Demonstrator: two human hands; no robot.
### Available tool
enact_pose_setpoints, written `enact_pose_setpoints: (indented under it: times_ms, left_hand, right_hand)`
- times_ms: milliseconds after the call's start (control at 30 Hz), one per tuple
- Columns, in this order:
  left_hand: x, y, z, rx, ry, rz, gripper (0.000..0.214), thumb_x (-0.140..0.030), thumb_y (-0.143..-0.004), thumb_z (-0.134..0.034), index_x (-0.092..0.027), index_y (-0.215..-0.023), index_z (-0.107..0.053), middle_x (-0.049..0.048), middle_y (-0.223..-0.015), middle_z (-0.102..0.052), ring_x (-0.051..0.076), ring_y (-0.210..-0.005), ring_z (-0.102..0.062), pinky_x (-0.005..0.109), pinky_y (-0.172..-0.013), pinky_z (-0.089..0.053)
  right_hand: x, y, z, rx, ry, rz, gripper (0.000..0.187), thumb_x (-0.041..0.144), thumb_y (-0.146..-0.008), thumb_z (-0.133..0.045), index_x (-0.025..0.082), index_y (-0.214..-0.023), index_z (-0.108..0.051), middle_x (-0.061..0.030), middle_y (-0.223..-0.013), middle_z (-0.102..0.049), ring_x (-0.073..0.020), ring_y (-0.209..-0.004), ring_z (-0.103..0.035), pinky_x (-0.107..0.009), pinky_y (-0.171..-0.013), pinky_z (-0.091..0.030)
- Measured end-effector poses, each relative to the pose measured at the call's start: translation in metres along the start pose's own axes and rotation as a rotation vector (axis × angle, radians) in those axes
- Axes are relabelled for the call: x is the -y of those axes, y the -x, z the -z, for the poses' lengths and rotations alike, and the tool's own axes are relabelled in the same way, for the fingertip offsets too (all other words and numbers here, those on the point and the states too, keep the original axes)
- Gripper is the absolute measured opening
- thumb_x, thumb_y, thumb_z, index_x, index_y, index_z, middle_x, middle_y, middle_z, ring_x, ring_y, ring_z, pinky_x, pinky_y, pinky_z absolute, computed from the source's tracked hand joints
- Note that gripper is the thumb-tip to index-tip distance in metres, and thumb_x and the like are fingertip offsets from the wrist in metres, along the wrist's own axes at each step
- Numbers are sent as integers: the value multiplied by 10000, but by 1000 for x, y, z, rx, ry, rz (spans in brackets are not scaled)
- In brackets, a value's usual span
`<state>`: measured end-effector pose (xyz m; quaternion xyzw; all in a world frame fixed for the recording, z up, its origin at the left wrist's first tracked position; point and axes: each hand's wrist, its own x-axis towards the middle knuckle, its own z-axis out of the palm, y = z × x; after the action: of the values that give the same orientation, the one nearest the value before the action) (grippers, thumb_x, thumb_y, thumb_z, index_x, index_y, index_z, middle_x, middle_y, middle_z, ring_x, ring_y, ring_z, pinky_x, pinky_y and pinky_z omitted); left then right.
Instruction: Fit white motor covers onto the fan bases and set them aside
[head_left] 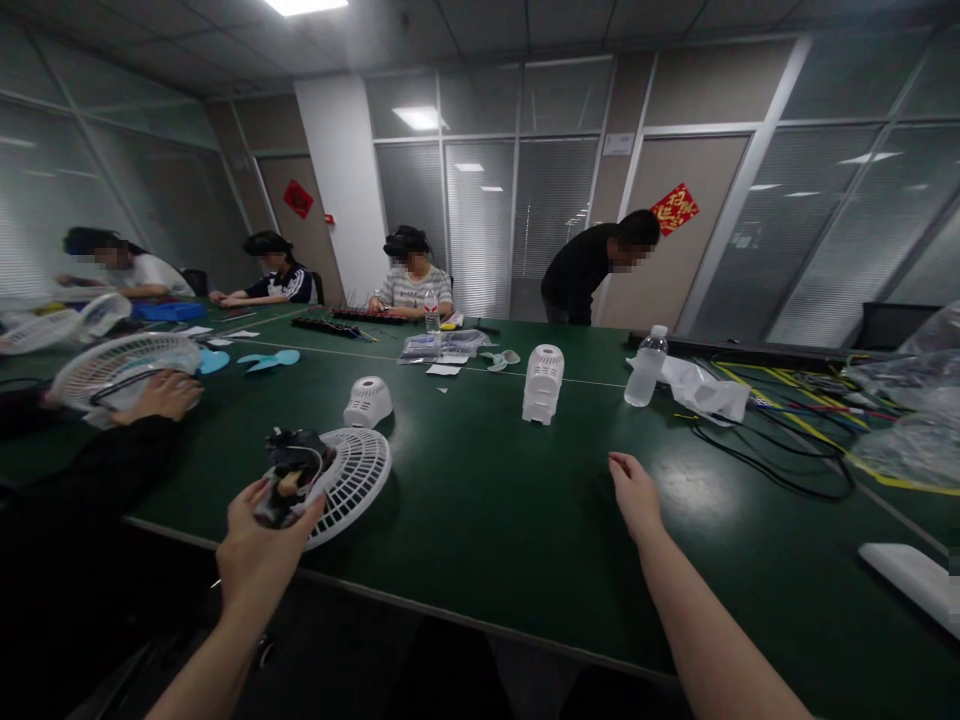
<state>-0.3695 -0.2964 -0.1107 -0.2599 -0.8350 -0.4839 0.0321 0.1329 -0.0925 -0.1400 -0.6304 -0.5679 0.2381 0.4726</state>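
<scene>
My left hand (259,545) is closed around a fan motor assembly (296,470) with dark parts and wires, above the table's near edge. A white fan grille (356,480) sits against the motor, slightly tilted; I cannot tell whether they are joined. Just behind the grille stands a white vented housing (368,402). A taller white vented housing (543,385) is upright further right. My right hand (636,500) is low over the table on the right, apart from these parts. Its fingers are curled together, and whatever they may hold is hidden.
A co-worker's hand (161,395) touches another fan grille (124,370) at left. Blue fan blades (270,360) lie beyond it. A water bottle (646,368), black cables (772,460) and a white object (911,585) occupy the right side. Several people are around the table.
</scene>
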Motion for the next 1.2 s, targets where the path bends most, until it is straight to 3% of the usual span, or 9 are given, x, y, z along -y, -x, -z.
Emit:
enact_pose_setpoints:
  times_ms: [267,433,533,700,833,1033,1200]
  left_hand:
    - [-80,86,-30,193,148,-252,727,-457,-694,-782,-264,-1337,-503,91,-1271,-657,292,-1110,-672,424,-995,-527]
    - [-127,139,-61,367,243,-367,667,-427,-723,-769,-271,-1312,-495,85,-1236,-661,274,-1103,-669,408,-964,-533]
    - [-143,168,-78,463,260,-441,663,-423,-729,-768,-275,-1308,-483,89,-1261,-642,285,-1145,-646,431,-978,-525]
    - [-153,201,-94,452,275,-565,657,-380,-742,-768,-266,-1309,-457,103,-1309,-606,309,-1242,-580,492,-1068,-470]
    - [-153,211,-94,451,247,-547,727,-387,-738,-780,-265,-1356,-417,127,-1329,-587,336,-1266,-563,517,-1046,-489]
    - [-151,226,-89,555,261,-587,750,-347,-802,-710,-271,-1443,-328,159,-1476,-485,337,-1403,-452,538,-1102,-460]
    - [-154,236,-96,618,295,-655,855,-276,-770,-734,-266,-1485,-266,164,-1536,-415,337,-1462,-368,564,-1159,-400]
  right_hand:
    - [7,5,-1,49,-62,67,442,500,-841,-539,220,-1159,-661,-86,-1090,-735,-279,-1032,-682,-418,-895,-514]
    - [21,15,-2,231,-175,110,476,541,-850,-552,199,-1167,-645,-66,-879,-751,-224,-711,-712,-356,-666,-532]
    - [28,20,-2,288,-277,53,568,621,-839,-542,184,-1189,-639,-84,-858,-754,-223,-653,-713,-328,-580,-515]
    - [30,22,-1,328,-277,37,602,656,-814,-576,190,-1182,-676,-97,-921,-768,-243,-776,-722,-366,-671,-560]
    - [28,20,-4,332,-226,117,525,586,-817,-611,222,-1192,-668,-74,-968,-772,-260,-908,-717,-400,-783,-570]
    - [20,15,-11,272,-177,161,443,519,-788,-669,244,-1133,-685,-73,-1044,-757,-262,-981,-706,-435,-922,-549]
    - [13,10,-13,235,-103,168,423,471,-771,-693,250,-1131,-680,-68,-1135,-736,-273,-1071,-677,-471,-1005,-496]
